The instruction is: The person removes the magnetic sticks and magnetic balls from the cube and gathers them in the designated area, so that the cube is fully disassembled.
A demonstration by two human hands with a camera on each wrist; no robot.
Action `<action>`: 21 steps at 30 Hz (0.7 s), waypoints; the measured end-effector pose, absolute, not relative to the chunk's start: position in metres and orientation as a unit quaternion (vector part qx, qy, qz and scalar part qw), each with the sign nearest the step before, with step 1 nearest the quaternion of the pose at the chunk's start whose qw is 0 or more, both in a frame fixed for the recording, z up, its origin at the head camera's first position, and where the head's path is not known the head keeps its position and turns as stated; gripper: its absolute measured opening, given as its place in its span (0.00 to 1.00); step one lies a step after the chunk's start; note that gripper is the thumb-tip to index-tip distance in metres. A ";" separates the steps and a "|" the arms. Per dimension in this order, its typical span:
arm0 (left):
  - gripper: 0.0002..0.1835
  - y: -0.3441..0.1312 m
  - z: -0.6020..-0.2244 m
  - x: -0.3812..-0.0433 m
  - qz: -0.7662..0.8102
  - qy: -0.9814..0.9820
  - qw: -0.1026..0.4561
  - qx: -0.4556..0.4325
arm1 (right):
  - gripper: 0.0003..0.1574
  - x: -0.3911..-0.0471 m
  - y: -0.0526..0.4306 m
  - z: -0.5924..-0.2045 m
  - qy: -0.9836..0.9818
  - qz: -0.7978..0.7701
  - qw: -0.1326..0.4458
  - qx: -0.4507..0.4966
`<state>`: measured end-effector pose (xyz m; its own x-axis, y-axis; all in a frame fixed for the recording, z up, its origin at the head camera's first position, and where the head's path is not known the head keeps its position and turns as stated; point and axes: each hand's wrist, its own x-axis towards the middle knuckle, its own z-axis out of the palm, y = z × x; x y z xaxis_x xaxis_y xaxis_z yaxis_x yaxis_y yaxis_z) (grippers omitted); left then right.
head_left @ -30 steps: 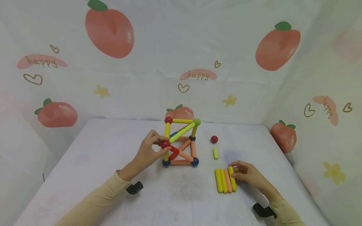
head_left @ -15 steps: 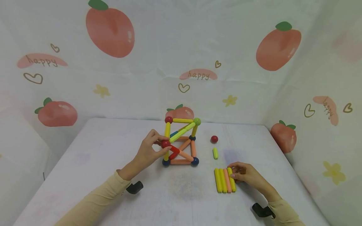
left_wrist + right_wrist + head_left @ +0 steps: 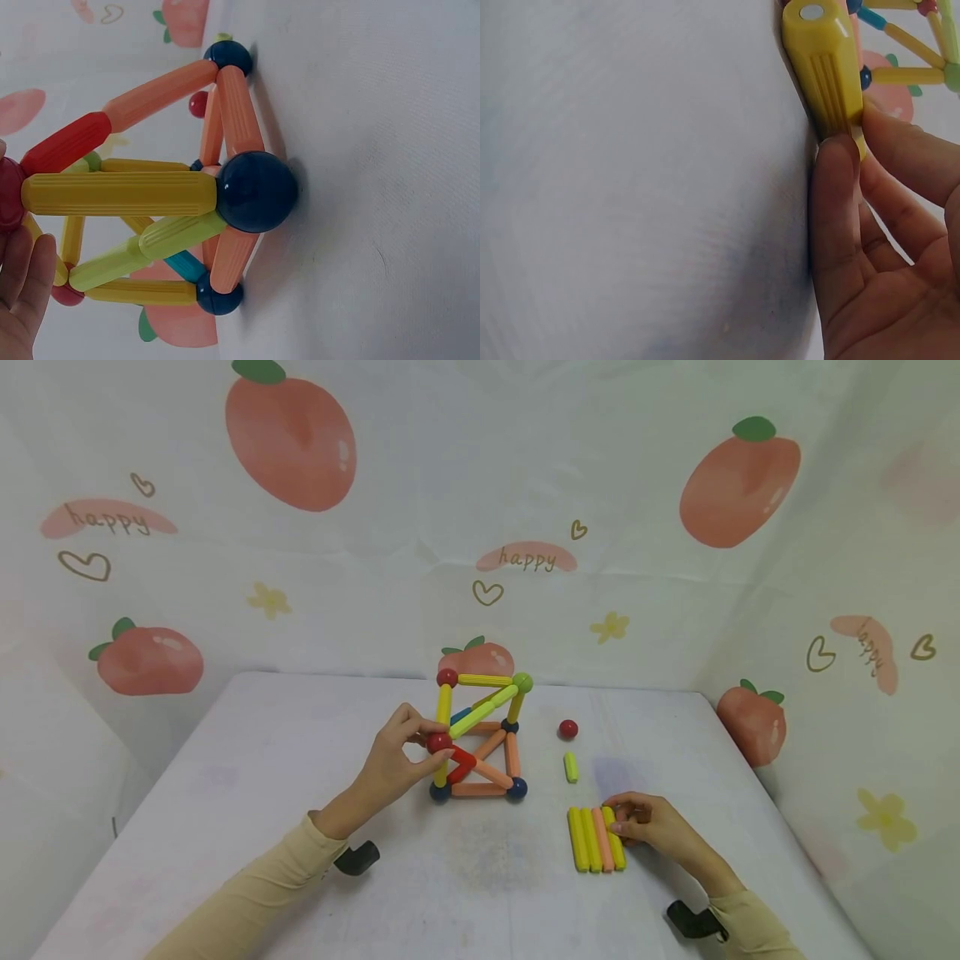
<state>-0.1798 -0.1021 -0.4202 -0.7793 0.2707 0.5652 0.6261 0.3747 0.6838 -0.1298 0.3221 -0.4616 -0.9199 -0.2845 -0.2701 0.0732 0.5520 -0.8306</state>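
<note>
A frame of magnetic rods (image 3: pixel 480 790) and balls stands on the table, with dark blue balls at its base and red and green ones on top. Thumb and fingers of my left hand (image 3: pixel 393 753) pinch the red ball (image 3: pixel 438 743) at the frame's near left top corner. In the left wrist view a yellow rod (image 3: pixel 120 193) runs from that ball down to a dark blue ball (image 3: pixel 257 192). My right hand (image 3: pixel 660 828) pinches the rightmost yellow rod (image 3: pixel 618 855), which lies in a row of rods. The right wrist view shows this yellow rod (image 3: pixel 823 67) between thumb and finger.
Beside the held rod lie an orange rod (image 3: pixel 603 843) and two more yellow rods (image 3: pixel 578 842). Farther back are a short light-green rod (image 3: pixel 572 767) and a loose red ball (image 3: pixel 568 729). A printed cloth (image 3: pixel 420 477) hangs behind the white table (image 3: pixel 300 727).
My right hand and the row of rods have shifted very slightly left. The left hand keeps its pinch on the red ball, and the frame stands as before.
</note>
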 end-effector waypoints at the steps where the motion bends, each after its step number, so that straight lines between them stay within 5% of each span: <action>1: 0.18 -0.102 -0.420 -0.180 -0.485 -0.809 0.183 -0.277 | 0.28 -0.130 0.322 -0.462 0.859 -0.470 0.191 -0.062; 11: 0.21 -0.102 -0.419 -0.178 -0.469 -0.819 0.181 -0.276 | 0.28 -0.136 0.325 -0.457 0.861 -0.466 0.186 -0.088; 21: 0.21 -0.103 -0.421 -0.179 -0.467 -0.821 0.178 -0.277 | 0.25 -0.168 0.262 -0.415 0.903 -0.399 0.025 -0.160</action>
<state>-0.1788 -0.1031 -0.4205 -0.7837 0.2884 0.5502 0.6203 0.4097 0.6688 -0.1681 0.2616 -0.4149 -0.9473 -0.3096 0.0818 -0.2690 0.6308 -0.7279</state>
